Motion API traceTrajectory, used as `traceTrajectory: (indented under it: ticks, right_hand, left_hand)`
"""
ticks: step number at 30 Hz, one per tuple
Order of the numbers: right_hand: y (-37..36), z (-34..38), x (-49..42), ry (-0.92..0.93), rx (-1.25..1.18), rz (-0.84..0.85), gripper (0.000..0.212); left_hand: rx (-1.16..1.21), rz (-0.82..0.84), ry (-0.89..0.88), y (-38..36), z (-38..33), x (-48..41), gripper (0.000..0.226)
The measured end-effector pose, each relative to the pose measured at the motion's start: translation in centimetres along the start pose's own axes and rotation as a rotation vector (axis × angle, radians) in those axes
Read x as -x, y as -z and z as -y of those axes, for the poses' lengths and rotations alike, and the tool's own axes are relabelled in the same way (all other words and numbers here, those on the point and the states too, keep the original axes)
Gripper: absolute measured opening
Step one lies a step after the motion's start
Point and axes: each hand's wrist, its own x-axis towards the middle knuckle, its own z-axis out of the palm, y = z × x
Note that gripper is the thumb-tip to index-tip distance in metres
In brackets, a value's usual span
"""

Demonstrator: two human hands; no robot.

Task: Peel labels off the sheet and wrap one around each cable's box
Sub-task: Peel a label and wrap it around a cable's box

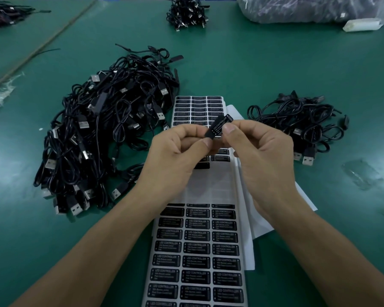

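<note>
— Right of the big cable heap (102, 134), what holds the box (209, 135)?
— Both: the left hand (175, 156) pinches its lower end, the right hand (259, 151) its upper part, above the label sheet (197, 262).
— Handling?
— Light and rigid, I'd judge; the label (220, 125) looks thin and tacky. Grip the ends.

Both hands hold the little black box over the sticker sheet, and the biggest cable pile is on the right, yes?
No: in the head view the biggest cable pile is on the left, the smaller pile on the right. The left hand and right hand do hold the little black box over the sticker sheet.
</note>
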Motion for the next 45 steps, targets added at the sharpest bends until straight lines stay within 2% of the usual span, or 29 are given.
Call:
traceTrajectory:
  ticks: [8, 45]
  right_hand:
    - [0.19, -0.32, -0.19, 0.017, 0.050, 0.007, 0.016]
    - [0.08, -0.45, 0.16, 0.099, 0.217, -0.052, 0.010]
  left_hand:
    - [-0.004, 0.043, -0.031, -0.18, -0.23, 0.09, 0.022]
    - [0.027, -0.011, -0.008, -0.42, -0.27, 0.33, 0.010]
